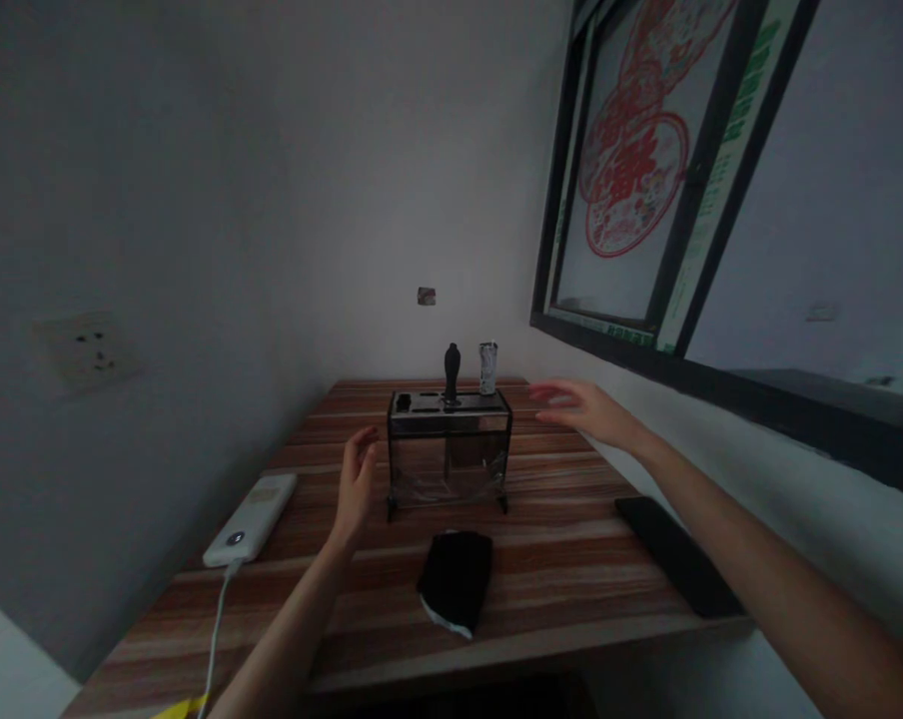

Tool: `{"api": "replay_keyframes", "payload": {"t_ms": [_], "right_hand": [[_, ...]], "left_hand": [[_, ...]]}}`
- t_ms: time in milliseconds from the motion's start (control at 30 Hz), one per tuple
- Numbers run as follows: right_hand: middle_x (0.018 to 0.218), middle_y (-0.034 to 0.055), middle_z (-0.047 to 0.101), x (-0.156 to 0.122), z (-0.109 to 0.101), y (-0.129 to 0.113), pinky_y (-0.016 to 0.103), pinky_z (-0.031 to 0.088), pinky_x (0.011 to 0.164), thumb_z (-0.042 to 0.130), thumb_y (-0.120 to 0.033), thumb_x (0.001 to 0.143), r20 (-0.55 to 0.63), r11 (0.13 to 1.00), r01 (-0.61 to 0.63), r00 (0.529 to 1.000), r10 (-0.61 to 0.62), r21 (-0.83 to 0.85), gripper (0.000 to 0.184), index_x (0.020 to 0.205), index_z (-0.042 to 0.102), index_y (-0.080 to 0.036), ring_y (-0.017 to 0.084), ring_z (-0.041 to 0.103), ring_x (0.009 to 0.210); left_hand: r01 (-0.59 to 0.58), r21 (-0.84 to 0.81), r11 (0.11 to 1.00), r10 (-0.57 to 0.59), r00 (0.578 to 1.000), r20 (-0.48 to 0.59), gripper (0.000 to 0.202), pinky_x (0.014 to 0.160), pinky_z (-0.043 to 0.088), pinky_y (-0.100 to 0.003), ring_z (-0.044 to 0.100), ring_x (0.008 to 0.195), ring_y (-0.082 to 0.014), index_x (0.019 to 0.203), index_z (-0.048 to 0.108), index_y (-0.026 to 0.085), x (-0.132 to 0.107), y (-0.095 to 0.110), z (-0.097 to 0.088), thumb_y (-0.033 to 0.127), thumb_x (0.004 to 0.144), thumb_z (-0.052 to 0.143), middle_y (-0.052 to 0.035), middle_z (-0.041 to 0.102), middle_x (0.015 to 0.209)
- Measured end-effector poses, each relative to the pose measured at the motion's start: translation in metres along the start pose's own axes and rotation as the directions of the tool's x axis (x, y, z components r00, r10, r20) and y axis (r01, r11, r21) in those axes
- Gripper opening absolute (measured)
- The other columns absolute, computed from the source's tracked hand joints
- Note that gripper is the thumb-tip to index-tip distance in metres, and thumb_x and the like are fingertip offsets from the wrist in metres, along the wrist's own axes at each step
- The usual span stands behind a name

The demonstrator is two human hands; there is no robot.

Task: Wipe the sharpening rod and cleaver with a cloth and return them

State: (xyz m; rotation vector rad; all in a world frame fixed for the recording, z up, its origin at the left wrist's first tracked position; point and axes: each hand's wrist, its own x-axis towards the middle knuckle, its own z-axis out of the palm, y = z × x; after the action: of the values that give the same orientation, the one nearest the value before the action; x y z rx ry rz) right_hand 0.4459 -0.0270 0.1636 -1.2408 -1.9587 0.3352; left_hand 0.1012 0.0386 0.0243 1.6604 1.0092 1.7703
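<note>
A clear box with a black frame and feet [422,469] stands on the wooden table. A dark handle-like piece [452,374] rises from its top, and a silvery, crinkled packet or cup [488,367] is upright at the top's right side. My left hand [357,477] is just left of the box, apart from it, fingers loosely curved and holding nothing. To the right of the box my right hand [575,407] hovers with fingers stretched towards it, also holding nothing. In front of the box lies a folded black cloth [457,579] with a white edge.
A white power bank [251,519] with a white cable [218,624] lies on the table's left [377,619]. A black phone-like slab [676,554] rests near the right edge. Walls close in behind and on the left; a dark-framed window [646,345] overhangs the right.
</note>
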Motion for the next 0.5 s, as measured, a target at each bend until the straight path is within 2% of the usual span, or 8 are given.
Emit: {"api": "replay_keyframes", "payload": {"t_ms": [100, 200, 333, 500], "right_hand": [[0.102, 0.0077, 0.067, -0.015, 0.033, 0.046, 0.041, 0.05, 0.087, 0.074, -0.035, 0.065, -0.003, 0.967, -0.133, 0.991, 0.137, 0.217, 0.05, 0.111, 0.062, -0.022, 0.022, 0.063, 0.093], [0.118, 0.0089, 0.061, -0.012, 0.063, 0.078, 0.045, 0.046, 0.094, 0.076, -0.034, 0.063, -0.029, 0.892, -0.151, 0.983, 0.18, 0.427, 0.054, 0.114, 0.059, -0.024, 0.024, 0.06, 0.104], [0.132, 0.0096, 0.052, 0.0, 0.086, 0.09, 0.045, 0.042, 0.099, 0.078, -0.034, 0.061, 0.014, 0.854, -0.133, 0.989, 0.145, 0.503, 0.065, 0.122, 0.054, -0.025, 0.026, 0.05, 0.12], [0.134, 0.0059, 0.052, 0.006, 0.101, 0.089, 0.045, 0.037, 0.104, 0.08, -0.031, 0.06, 0.082, 0.758, -0.112, 0.994, 0.078, 0.643, 0.069, 0.123, 0.054, -0.029, 0.025, 0.048, 0.123]], "left_hand": [[0.028, -0.015, 0.999, -0.027, 0.998, 0.063, 0.039, 0.106, 0.031, -0.037, 0.044, 0.123, -0.0208, 0.121, 0.044, 0.023, 0.014, -0.004, -0.005, 0.043, 0.088, 0.046, -0.0077, 0.048, 0.13], [0.072, -0.018, 0.997, -0.068, 0.979, 0.191, 0.049, 0.103, 0.035, -0.037, 0.044, 0.124, -0.0225, 0.125, 0.042, 0.022, 0.028, -0.009, -0.007, 0.046, 0.083, 0.052, -0.0098, 0.046, 0.134], [0.121, 0.003, 0.993, -0.114, 0.932, 0.345, 0.058, 0.101, 0.038, -0.039, 0.048, 0.122, -0.0257, 0.125, 0.046, 0.02, 0.04, -0.012, -0.009, 0.047, 0.076, 0.061, -0.0109, 0.052, 0.131], [0.149, 0.005, 0.989, -0.137, 0.893, 0.429, 0.067, 0.105, 0.034, -0.043, 0.045, 0.124, -0.0289, 0.128, 0.046, 0.018, 0.047, -0.014, -0.012, 0.049, 0.071, 0.065, -0.0119, 0.049, 0.136]]}}
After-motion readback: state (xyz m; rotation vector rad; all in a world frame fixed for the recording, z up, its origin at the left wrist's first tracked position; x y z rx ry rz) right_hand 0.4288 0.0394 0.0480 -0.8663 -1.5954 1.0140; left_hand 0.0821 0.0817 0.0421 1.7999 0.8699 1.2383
